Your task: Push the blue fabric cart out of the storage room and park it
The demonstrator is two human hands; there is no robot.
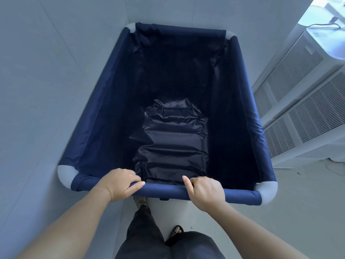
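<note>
Item: two bare forearms, nearest the viewer. Left hand (119, 182) and right hand (203, 189) both closed over the near rail (164, 191) of the blue fabric cart (104, 116), about level, neither nearer. Cart empty, directly ahead; long axis toward 12 o'clock. Wall (37, 90) close at 9 o'clock; white louvred units (302, 101) at 2 o'clock. Far end near a corner; judged nearly parked

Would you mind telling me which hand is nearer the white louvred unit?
Right. The right hand grips the cart's near rail toward the white louvred unit; the left hand grips farther away.
</note>
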